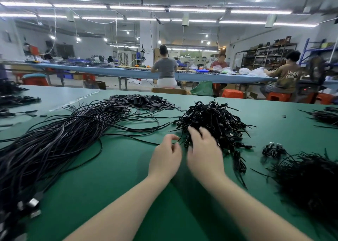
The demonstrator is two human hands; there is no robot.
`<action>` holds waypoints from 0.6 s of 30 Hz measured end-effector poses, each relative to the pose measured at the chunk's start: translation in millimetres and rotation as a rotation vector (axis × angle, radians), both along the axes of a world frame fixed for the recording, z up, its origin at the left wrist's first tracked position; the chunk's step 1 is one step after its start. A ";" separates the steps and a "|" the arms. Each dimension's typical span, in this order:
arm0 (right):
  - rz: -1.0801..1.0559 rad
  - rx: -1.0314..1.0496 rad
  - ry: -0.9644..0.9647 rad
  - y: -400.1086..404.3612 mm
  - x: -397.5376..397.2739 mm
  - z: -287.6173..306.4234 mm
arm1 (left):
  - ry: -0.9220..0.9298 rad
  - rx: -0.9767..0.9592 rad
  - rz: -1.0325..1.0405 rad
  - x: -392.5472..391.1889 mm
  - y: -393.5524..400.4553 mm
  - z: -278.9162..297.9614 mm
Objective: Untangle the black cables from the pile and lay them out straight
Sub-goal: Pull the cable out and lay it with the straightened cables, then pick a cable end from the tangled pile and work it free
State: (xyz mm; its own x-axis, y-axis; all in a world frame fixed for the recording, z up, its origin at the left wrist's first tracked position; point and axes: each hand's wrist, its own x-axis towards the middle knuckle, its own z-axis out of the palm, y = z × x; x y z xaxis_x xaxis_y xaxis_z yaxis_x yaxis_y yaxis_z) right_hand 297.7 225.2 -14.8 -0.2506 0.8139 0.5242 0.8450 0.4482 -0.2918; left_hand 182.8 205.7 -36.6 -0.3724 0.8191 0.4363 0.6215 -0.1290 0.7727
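Black cables in a tangled, knotted pile [212,123] sit on the green-covered desk [113,176], a little right of centre and just beyond both hands. The step in hand looks like picking one cable out of the heap: the right hand [203,149] lies on the near left edge of the pile, its fingers [194,134] spread and fairly straight, pressing into the strands; no closed grip on any one of them can be made out. The left hand [165,157] hovers just beside the pile, fingers loosely curled toward the thumb around a thin black strand [180,140] that runs out of the heap; motion blur leaves it unclear whether it is actually pinched.

Next, a single cable probably needs isolating and drawing clear leftward, with the heap held down so the rest do not follow.

To the left, a long sweep of straightened black cables [60,140] fans across the desk, plug ends nearest the camera. A heap of short black sleeves [142,101] lies behind, and another dark bundle [309,182] sits at the right.
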 end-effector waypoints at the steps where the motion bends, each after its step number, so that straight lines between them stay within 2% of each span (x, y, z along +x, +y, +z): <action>1: 0.037 -0.033 -0.013 -6.2 0.0 -14.8 | -0.047 -0.006 0.049 -2.8 0.4 1.9; 3: 0.087 -0.135 -0.019 -5.5 2.3 -28.3 | -0.011 -0.129 0.117 -15.5 1.1 10.5; 5: 0.105 -0.217 0.036 -1.5 5.1 -28.0 | 0.228 -0.357 0.158 -40.1 2.3 24.4; 7: 0.082 -0.206 0.040 1.4 5.2 -27.3 | 0.480 -0.527 0.245 -77.7 -1.9 44.8; 11: 0.094 -0.156 0.029 1.9 4.0 -30.7 | 0.786 -0.747 0.561 -176.2 -41.1 79.7; 13: 0.094 -0.183 0.046 3.1 3.7 -29.4 | 0.851 -0.913 0.699 -220.7 -66.4 86.3; 15: 0.089 -0.208 0.050 3.0 3.2 -28.4 | 0.942 -1.082 0.687 -252.6 -86.4 86.6; 17: 0.088 -0.212 0.040 2.0 2.8 -27.8 | 1.000 -1.085 0.655 -270.3 -98.2 89.6; 18: 0.088 -0.211 0.035 1.3 2.8 -27.6 | 0.965 -1.033 0.668 -277.6 -103.4 90.3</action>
